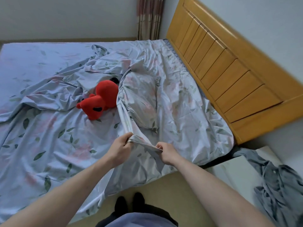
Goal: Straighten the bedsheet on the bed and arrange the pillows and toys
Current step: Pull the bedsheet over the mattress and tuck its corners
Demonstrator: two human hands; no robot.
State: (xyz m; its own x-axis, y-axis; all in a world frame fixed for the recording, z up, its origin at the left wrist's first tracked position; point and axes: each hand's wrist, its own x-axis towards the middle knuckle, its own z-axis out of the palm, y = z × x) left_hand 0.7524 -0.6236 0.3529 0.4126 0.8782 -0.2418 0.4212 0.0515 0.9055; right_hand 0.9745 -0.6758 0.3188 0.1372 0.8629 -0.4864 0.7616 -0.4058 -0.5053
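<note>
While the left hand (pixel 121 145) and right hand (pixel 165 152) each pinch the floral bedsheet (pixel 49 136) by its folded-over edge at the bed's near side, a level pull towards the headboard (pixel 229 63) should avoid dragging the pillow (pixel 139 102) and red plush toy (pixel 100 99) mid-bed.

Both hands (pixel 122 145) on bunched bedsheet (pixel 142 143)
</note>
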